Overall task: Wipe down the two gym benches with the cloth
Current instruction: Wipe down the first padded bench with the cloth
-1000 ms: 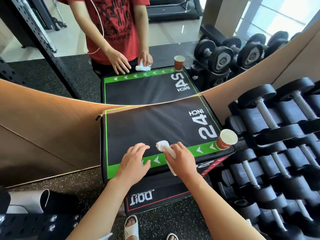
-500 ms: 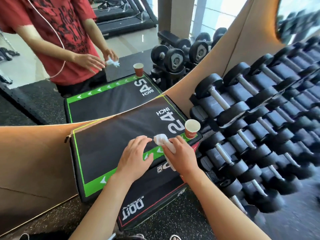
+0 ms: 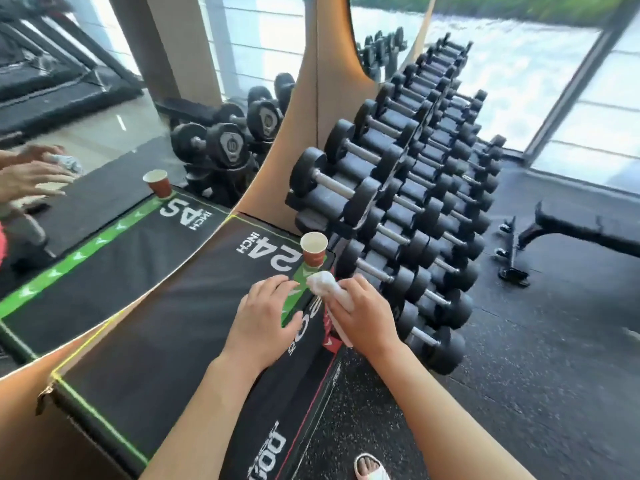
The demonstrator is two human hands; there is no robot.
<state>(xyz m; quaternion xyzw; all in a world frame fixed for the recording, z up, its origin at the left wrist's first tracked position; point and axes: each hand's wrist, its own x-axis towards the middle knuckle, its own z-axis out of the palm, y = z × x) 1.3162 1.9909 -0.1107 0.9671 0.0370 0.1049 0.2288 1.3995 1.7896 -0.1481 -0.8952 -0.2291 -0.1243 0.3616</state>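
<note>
1. Right hand point(image 3: 363, 318) grips the crumpled white cloth point(image 3: 327, 289), fingers curled round it; the bunched end sticks out past the knuckles, the tail hangs under the palm.
2. Left hand point(image 3: 265, 318) holds nothing; fingers spread and relaxed, lying flat on the black padded box with green arrow stripe and "24 INCH" print point(image 3: 166, 344).
3. Both hands are at the box's right front corner. The cloth's front end touches or nearly touches the green stripe, just short of the brown paper cup point(image 3: 314, 250) standing on that corner.
4. Task targets: only one bench is visible, a black padded gym bench on a metal frame point(image 3: 588, 233), on the floor well to the right, beyond the rack of black dumbbells with steel handles point(image 3: 398, 216). I cannot see a second bench.
5. Key relation: the bench lies right and forward of the cloth hand, its pad's long axis running roughly left-right across the view. The right hand is the nearer one and already has the cloth.
6. Judgement: bench wiping hasn't started; the next move needs a walk round the dumbbell rack, then strokes along the pad's length.
7. Risk: the cup sits right beside the cloth; a careless lift-off could tip it.
8. The mirror point(image 3: 104, 133) on the left reflects the box, cup and hands.
</note>
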